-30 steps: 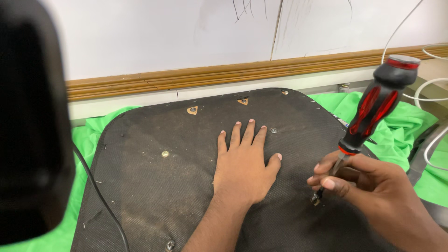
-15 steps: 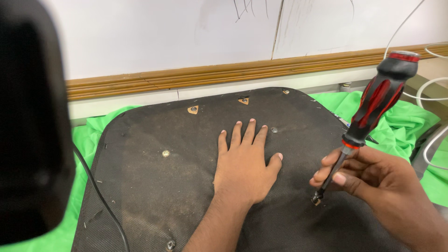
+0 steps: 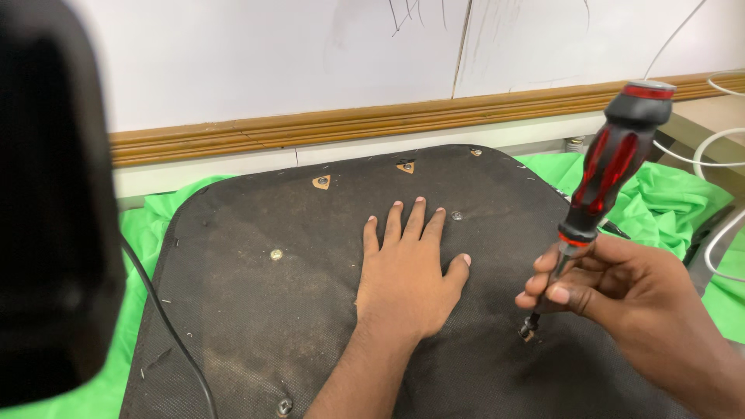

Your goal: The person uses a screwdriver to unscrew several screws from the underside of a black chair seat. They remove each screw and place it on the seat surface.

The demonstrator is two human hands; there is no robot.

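Firmly now, panel: dark seat underside (image 3: 256, 310).
Left hand (image 3: 407, 275): flat, open, pressing it.
Right hand (image 3: 613, 283): pinching screwdriver (image 3: 609, 174) shaft; I should keep it upright (tip seated) on screw (image 3: 528, 334).

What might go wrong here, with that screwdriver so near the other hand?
The screwdriver leans, its tip on a fastener in the black panel; it may slip off. The left hand lies flat close by and might get jabbed. The right hand pinches only the shaft, so control looks weak.
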